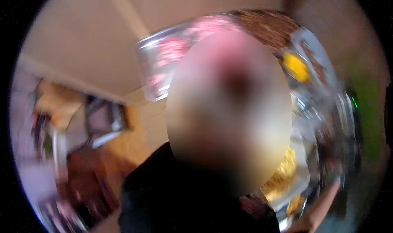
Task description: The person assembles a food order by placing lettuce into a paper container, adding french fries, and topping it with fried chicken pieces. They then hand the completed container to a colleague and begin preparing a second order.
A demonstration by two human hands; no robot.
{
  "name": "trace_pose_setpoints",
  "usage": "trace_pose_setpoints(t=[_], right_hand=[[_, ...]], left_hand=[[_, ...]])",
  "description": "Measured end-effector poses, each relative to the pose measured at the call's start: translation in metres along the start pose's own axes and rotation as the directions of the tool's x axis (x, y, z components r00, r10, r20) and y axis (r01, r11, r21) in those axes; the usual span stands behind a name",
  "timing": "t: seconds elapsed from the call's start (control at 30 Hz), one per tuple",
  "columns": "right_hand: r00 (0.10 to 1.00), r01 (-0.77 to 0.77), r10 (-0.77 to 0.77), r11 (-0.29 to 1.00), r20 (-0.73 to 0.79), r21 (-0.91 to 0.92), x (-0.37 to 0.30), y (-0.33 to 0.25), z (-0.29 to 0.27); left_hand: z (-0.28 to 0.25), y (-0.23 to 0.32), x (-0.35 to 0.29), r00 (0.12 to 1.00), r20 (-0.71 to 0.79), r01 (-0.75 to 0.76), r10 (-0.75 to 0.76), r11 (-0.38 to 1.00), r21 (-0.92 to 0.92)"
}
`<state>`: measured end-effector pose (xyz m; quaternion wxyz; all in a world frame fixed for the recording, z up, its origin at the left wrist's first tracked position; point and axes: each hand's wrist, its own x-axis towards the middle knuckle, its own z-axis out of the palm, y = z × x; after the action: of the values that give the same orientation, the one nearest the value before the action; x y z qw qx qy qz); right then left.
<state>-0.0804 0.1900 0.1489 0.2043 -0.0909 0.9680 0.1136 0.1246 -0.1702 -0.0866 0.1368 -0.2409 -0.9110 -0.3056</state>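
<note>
Heavy motion smear covers the whole picture. A bare forearm (317, 214) rises from the lower right edge and seems to be mine. It ends at my right hand (335, 181), beside dark, shiny items at the right; its fingers are too blurred to read. My left hand does not show; only a blurred patch of skin (109, 224) appears low at the left, and whose it is I cannot say. A person in a black top (184, 196) fills the lower middle. A large blurred oval hides their head and much of the counter.
A metal tray (149, 55) holds pink pieces (174, 51). Brown strips (270, 28) and a yellow item (297, 67) lie farther right. Yellow food (286, 167) sits in a pale tray at lower right. Boxes and a dark bin-like container (104, 118) stand at left.
</note>
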Motion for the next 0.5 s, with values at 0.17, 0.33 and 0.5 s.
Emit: trace_pose_setpoints(t=[0.17, 0.33, 0.5], right_hand=[[0.98, 0.199, -0.197, 0.973, 0.029, -0.116, 0.017, 0.002, 0.001], [0.969, 0.246, -0.24, 0.955, 0.055, -0.168, 0.028, 0.016, 0.006], [0.966, 0.256, -0.248, 0.946, 0.067, -0.198, 0.029, 0.02, 0.006]], left_hand=[[0.034, -0.002, 0.006, 0.995, -0.096, 0.034, -0.025, 0.995, 0.093], [0.035, -0.003, 0.002, 0.995, -0.033, 0.096, -0.096, 0.995, 0.019], [0.039, -0.007, -0.002, 0.996, -0.01, 0.094, -0.094, 0.995, 0.039]])
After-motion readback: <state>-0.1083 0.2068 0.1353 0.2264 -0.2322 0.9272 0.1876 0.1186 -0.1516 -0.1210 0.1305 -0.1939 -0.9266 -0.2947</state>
